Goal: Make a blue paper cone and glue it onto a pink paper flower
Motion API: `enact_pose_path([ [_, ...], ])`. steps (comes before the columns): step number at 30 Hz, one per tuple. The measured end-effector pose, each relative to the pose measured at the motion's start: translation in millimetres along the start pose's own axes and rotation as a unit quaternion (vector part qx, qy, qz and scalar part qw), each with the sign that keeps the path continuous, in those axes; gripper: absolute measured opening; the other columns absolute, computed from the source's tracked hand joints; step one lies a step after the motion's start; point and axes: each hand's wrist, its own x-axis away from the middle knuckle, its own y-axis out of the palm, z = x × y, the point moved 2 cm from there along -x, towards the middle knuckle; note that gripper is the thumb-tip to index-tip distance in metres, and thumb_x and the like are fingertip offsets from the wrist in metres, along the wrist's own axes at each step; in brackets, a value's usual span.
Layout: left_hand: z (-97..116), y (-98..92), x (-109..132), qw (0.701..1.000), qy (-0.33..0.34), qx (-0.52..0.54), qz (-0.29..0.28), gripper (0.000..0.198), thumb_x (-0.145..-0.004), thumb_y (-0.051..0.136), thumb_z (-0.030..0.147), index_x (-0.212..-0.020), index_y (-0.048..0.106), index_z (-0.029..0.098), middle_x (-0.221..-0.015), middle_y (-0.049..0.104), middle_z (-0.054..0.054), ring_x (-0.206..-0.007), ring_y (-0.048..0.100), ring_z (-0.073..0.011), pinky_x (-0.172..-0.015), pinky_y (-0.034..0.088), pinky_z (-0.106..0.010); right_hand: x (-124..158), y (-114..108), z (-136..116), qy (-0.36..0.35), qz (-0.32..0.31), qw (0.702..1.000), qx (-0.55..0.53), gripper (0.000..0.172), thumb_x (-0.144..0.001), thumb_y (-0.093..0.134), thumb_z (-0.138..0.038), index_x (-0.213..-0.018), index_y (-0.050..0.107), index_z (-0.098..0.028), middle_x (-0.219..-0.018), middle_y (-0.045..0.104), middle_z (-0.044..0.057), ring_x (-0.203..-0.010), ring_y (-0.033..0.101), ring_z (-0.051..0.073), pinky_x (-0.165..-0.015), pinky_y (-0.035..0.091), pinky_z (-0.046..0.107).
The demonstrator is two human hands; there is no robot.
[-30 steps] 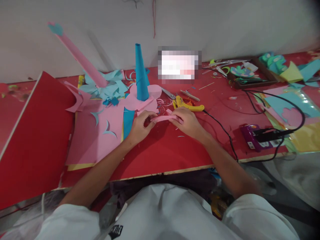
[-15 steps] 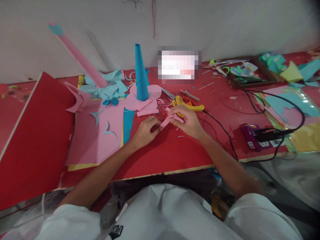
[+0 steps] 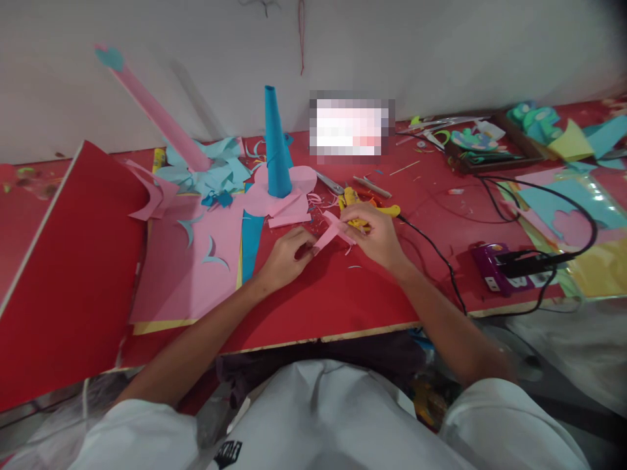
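A strip of pink paper point(image 3: 327, 239) stretches between my two hands, just above the red table. My left hand point(image 3: 290, 256) pinches its lower left end between thumb and fingers. My right hand point(image 3: 373, 236) is closed at the strip's other end, fingertips pressed together, though they partly hide the paper there. More pink paper pieces lie under the right fingers. Right behind that hand is a yellow glue gun point(image 3: 353, 198). A blue paper cone point(image 3: 278, 150) stands upright on a pink petal-shaped paper base point(image 3: 307, 177) beyond my left hand.
Pink sheets point(image 3: 191, 281) with pale blue scraps lie at left, beside a raised red board point(image 3: 68, 281). A pink paper tube point(image 3: 157, 117) leans behind. Scissors point(image 3: 329, 183) sit near a blurred screen point(image 3: 350, 127). At right are a purple power box point(image 3: 490, 267), cables and a dark tray point(image 3: 526, 155).
My right fingers have shifted slightly right and down along the pink strip, uncovering more of it. My left hand stays almost in place.
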Motion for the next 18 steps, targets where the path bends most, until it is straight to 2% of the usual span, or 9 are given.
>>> enact_pose_path([
  [3,-1,-0.6,0,1.0,-0.009,-0.001,0.001,0.015,-0.1,0.06,0.025,-0.087,0.063,0.02,-0.091,0.068,-0.005,-0.085,0.062,-0.0186,-0.079,0.051,-0.033,-1,-13,3,0.024,0.055,0.998,0.0,0.034,-0.101,0.066,-0.056,-0.083,0.068,-0.028,-0.086,0.072,0.003,-0.088,0.07,0.024,-0.087,0.056,0.043],
  [6,-1,-1.1,0,1.0,-0.014,0.002,-0.001,0.016,-0.101,0.06,0.025,-0.085,0.062,0.02,-0.091,0.067,-0.005,-0.085,0.062,-0.0185,-0.079,0.05,-0.032,-1,-22,5,0.057,0.117,0.991,0.001,0.046,-0.104,0.06,-0.06,-0.073,0.062,-0.026,-0.073,0.065,0.001,-0.073,0.064,0.02,-0.076,0.055,0.039],
  [8,-1,-1.2,0,1.0,-0.014,0.009,0.002,0.018,-0.102,0.059,0.027,-0.085,0.062,0.02,-0.091,0.067,-0.005,-0.086,0.062,-0.0184,-0.08,0.05,-0.032,-1,-24,4,0.064,0.129,0.99,0.011,0.05,-0.104,0.057,-0.062,-0.07,0.06,-0.026,-0.069,0.062,0.001,-0.07,0.063,0.02,-0.076,0.056,0.04],
  [9,-1,-1.2,0,1.0,-0.013,0.012,0.005,0.018,-0.102,0.06,0.028,-0.086,0.062,0.02,-0.091,0.066,-0.005,-0.086,0.062,-0.0182,-0.08,0.049,-0.032,-2,-23,4,0.06,0.121,0.991,0.016,0.048,-0.104,0.058,-0.063,-0.074,0.063,-0.027,-0.075,0.066,0.003,-0.075,0.066,0.021,-0.079,0.057,0.041],
  [11,-2,-1.2,-1,1.0,-0.011,0.017,0.013,0.017,-0.102,0.061,0.028,-0.087,0.063,0.019,-0.09,0.066,-0.004,-0.084,0.062,-0.0177,-0.08,0.049,-0.031,-4,-18,2,0.047,0.079,0.996,0.016,0.04,-0.101,0.061,-0.067,-0.099,0.072,-0.029,-0.102,0.076,0.006,-0.097,0.072,0.025,-0.091,0.059,0.043],
  [13,-3,-1.1,-1,1.0,-0.007,0.017,0.017,0.017,-0.102,0.062,0.028,-0.087,0.062,0.019,-0.089,0.066,-0.003,-0.082,0.06,-0.0168,-0.077,0.048,-0.03,-4,-10,0,0.029,0.015,0.999,0.004,0.05,-0.096,0.065,-0.072,-0.125,0.07,-0.031,-0.128,0.075,0.009,-0.117,0.071,0.028,-0.101,0.058,0.046],
  [14,-3,-1.0,-1,1.0,-0.004,0.014,0.017,0.017,-0.101,0.063,0.027,-0.086,0.062,0.019,-0.088,0.065,-0.003,-0.081,0.06,-0.0166,-0.076,0.048,-0.03,-4,-5,-1,0.022,-0.015,1.0,-0.002,0.056,-0.094,0.066,-0.074,-0.129,0.069,-0.03,-0.132,0.074,0.01,-0.12,0.07,0.028,-0.103,0.057,0.046],
  [16,-3,-0.5,-1,1.0,0.006,0.008,0.014,0.017,-0.101,0.063,0.026,-0.086,0.061,0.019,-0.088,0.065,-0.003,-0.081,0.059,-0.0164,-0.074,0.047,-0.029,-2,3,-2,0.014,-0.051,0.999,-0.005,0.056,-0.092,0.068,-0.075,-0.12,0.074,-0.027,-0.122,0.078,0.009,-0.114,0.071,0.028,-0.101,0.056,0.046],
  [18,-2,0.2,-1,1.0,0.017,0.001,0.01,0.017,-0.101,0.062,0.025,-0.086,0.061,0.019,-0.088,0.065,-0.003,-0.081,0.059,-0.0166,-0.074,0.047,-0.029,1,10,-1,0.022,-0.049,0.999,-0.001,0.051,-0.091,0.07,-0.075,-0.102,0.077,-0.025,-0.103,0.08,0.007,-0.098,0.072,0.026,-0.092,0.057,0.042],
])
